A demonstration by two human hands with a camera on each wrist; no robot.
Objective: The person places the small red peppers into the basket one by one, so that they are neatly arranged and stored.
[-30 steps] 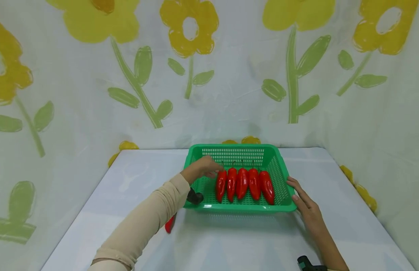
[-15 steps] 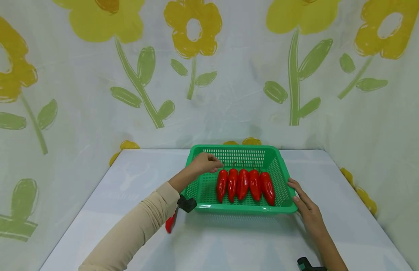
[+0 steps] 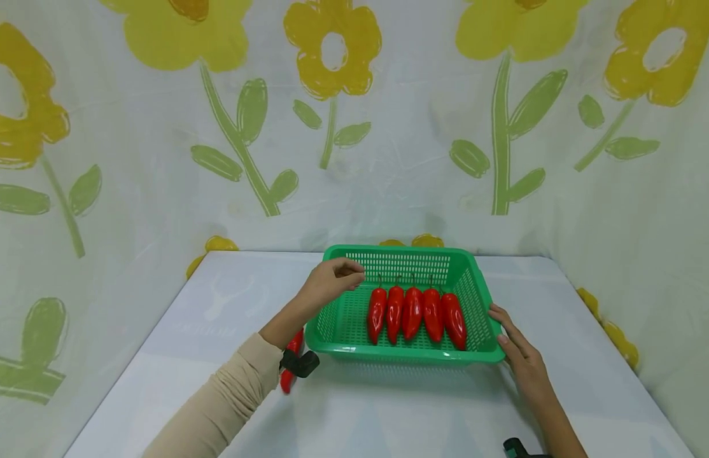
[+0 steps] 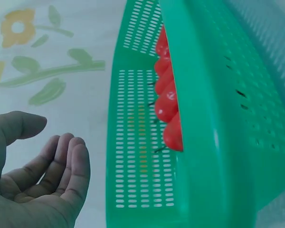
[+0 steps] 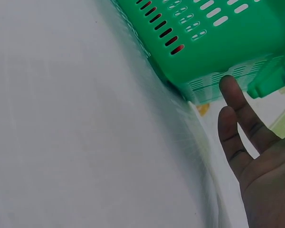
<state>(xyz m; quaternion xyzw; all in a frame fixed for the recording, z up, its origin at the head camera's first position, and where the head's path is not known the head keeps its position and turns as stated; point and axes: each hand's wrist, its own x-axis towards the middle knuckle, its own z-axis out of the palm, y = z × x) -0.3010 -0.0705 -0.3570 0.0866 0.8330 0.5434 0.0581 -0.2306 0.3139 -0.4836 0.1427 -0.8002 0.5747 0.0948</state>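
Observation:
A green plastic basket (image 3: 354, 350) stands on the table, with several glossy red peppers (image 3: 412, 312) lying side by side in it, stems toward the far wall. My left hand (image 3: 331, 280) hovers over the basket's left back part, holding nothing. In the left wrist view that hand (image 4: 47, 180) shows relaxed fingers, with thumb and fingertips apart. At the basket's right front corner, my right hand (image 3: 523, 359) holds the rim. The right wrist view has two fingers (image 5: 237, 95) of it under the rim, by the outer wall; its thumb is mostly out of frame.
Left of the basket, a red pepper shape (image 3: 287, 380) on the table is partly hidden by my left wrist and its black strap mount (image 3: 300, 364). A flower-printed cloth (image 3: 400, 127) hangs behind and beside the white table (image 3: 389, 413).
My left hand has drawn back up and left from the leftmost pepper in the basket, its fingers loosening. The right hand stays at the basket's corner. The view has shifted slightly.

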